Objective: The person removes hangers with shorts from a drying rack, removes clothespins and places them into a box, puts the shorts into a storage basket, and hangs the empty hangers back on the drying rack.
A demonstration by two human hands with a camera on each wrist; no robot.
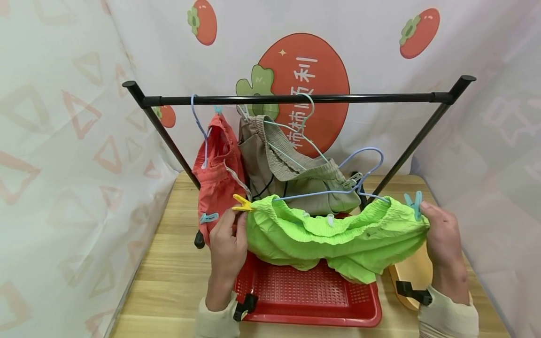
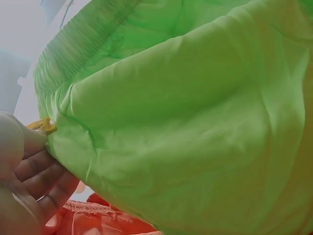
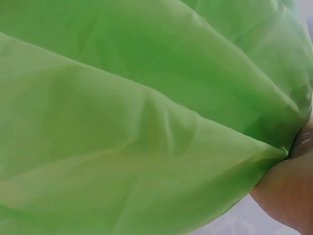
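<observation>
Bright green shorts (image 1: 338, 239) with a gathered waistband are held up, spread sideways on a blue hanger (image 1: 313, 193). A yellow clothespin (image 1: 243, 203) clips their left end, a light blue clothespin (image 1: 416, 205) their right end. My left hand (image 1: 228, 249) pinches the left edge of the shorts just under the yellow clothespin; in the left wrist view the fingers (image 2: 46, 178) lie at the cloth's edge. With my right hand (image 1: 445, 239) I grip the right edge below the blue clothespin. In the right wrist view the cloth bunches at that hand, whose fingertips are mostly hidden.
A black rack's bar (image 1: 363, 98) carries red shorts (image 1: 220, 188) at left and grey-brown shorts (image 1: 291, 173) in the middle, both on hangers with clothespins. Below stands a red basket (image 1: 313, 317). A yellow-orange tray (image 1: 416, 270) lies to its right on the wooden table (image 1: 156, 281).
</observation>
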